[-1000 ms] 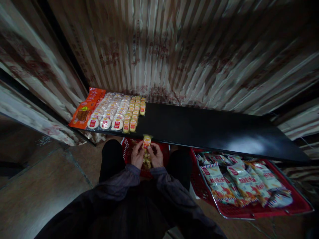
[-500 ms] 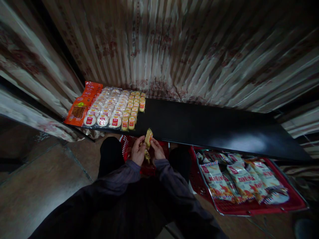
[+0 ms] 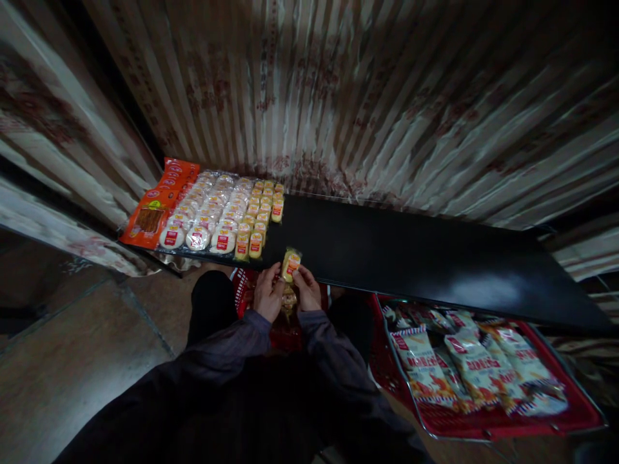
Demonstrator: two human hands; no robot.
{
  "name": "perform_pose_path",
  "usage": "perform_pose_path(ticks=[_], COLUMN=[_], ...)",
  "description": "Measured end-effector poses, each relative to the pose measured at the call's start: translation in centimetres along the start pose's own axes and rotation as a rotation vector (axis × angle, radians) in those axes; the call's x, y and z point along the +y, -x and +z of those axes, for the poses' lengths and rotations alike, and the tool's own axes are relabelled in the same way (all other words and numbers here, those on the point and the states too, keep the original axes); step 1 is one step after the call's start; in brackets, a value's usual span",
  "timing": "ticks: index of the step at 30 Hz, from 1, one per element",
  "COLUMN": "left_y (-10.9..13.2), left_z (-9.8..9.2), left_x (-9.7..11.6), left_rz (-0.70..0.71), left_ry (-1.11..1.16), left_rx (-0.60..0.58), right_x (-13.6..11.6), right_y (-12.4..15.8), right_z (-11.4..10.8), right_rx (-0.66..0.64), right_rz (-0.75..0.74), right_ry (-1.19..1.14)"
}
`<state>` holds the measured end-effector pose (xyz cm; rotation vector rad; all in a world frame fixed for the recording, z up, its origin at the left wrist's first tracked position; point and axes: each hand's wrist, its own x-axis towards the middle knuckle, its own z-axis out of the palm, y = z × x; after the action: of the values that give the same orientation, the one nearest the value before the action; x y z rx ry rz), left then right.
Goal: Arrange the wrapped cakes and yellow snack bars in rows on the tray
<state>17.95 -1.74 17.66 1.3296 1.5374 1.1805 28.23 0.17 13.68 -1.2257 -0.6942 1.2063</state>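
Observation:
Between both hands is a small wrapped yellow snack cake [image 3: 291, 265] with a red and white label facing up. My left hand [image 3: 269, 293] pinches its left side, and my right hand [image 3: 307, 288] grips its lower right side. They are just in front of the black shelf [image 3: 387, 245], above a red basket [image 3: 240, 290] between the knees that holds more wrapped pieces. To the left on the shelf stand rows of the same yellow snack cakes [image 3: 256, 245], several in each. Beside them lie rows of round white wrapped cakes [image 3: 223, 237].
An orange snack bag [image 3: 153, 216] lies at the shelf's left end. Under the shelf's front edge at the right stands another red basket [image 3: 483, 428] full of snack bags [image 3: 478, 364]. A striped curtain [image 3: 314, 96] hangs behind the shelf.
The snack cake in my hands has turned from edge-on so that its label now shows. My hands stay in nearly the same place, and the view has shifted slightly.

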Motion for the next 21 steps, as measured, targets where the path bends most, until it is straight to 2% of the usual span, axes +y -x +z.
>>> perform_pose_path(ticks=[4, 8, 14, 21], left_y=[-1.2, -2.7, -4.2, -6.0], left_z=[0.6, 1.4, 2.3, 2.5], left_x=[-0.4, -0.8, -1.7, -1.2], left_rz=[-0.051, -0.173, -0.425, -0.375], left_ry=[0.082, 0.318, 0.567, 0.491], left_rx=[-0.013, -0.044, 0.023, 0.056], right_x=[-1.2, -2.2, -2.4, -2.3], right_y=[-1.0, -1.2, -1.0, -3.6], right_z=[0.9, 1.7, 2.0, 2.1], right_rx=[0.066, 0.026, -0.008, -0.018], right_rz=[-0.045, -0.164, -0.282, -0.303], right_ry=[0.046, 0.211, 0.377, 0.500])
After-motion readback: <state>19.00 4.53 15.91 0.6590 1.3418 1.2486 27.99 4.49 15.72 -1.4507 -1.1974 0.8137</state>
